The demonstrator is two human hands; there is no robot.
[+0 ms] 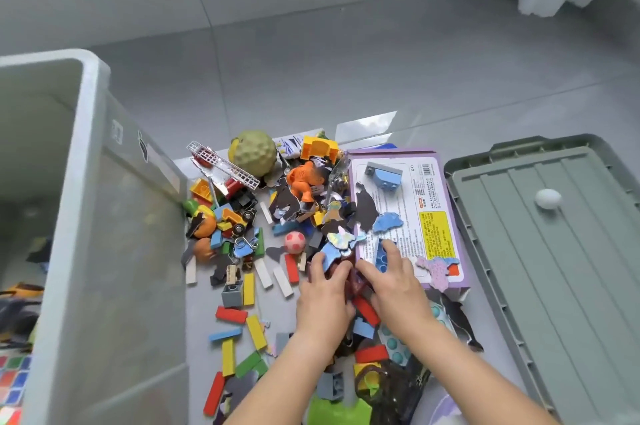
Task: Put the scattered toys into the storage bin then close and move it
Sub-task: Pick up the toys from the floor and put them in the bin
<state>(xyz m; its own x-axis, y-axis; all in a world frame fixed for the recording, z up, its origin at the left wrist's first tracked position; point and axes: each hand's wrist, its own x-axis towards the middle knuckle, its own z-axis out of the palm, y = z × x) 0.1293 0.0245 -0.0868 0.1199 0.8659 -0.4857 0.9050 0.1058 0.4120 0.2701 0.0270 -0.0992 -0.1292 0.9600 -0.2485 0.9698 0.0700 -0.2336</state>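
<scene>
Closest in, a green plastic toy [332,407] pokes up at the bottom edge between the person's forearms, and just beyond it both hands are down in the thick of the heap. The left hand [323,300] has its fingers curled over a dark reddish piece [348,274], gripping it as far as I can make out through the blur. The right hand [391,282] lies spread, fingertips pressing on a blue brick [380,260] at the near edge of the purple box [408,202], likely raking loose bits together so a whole handful goes over at once. The storage bin [93,182] stands open hard against the left of the pile, close enough for a short carry. Its lid [554,268] lies flat on the floor to the right, out of the way until closing, with one white ball [548,198] sitting on it. By my count there is one bin, one lid and one box. The heap holds two balls, a bumpy green ball [254,152] and a small pink ball [295,241], one orange figure [304,182], one toy truck [242,194] with a ladder, two grey bricks [232,293] on the floor, and roughly five red wooden blocks [231,315] among yellow, blue and white ones. Most toys lie on the tiles, so the job looks barely begun.
</scene>
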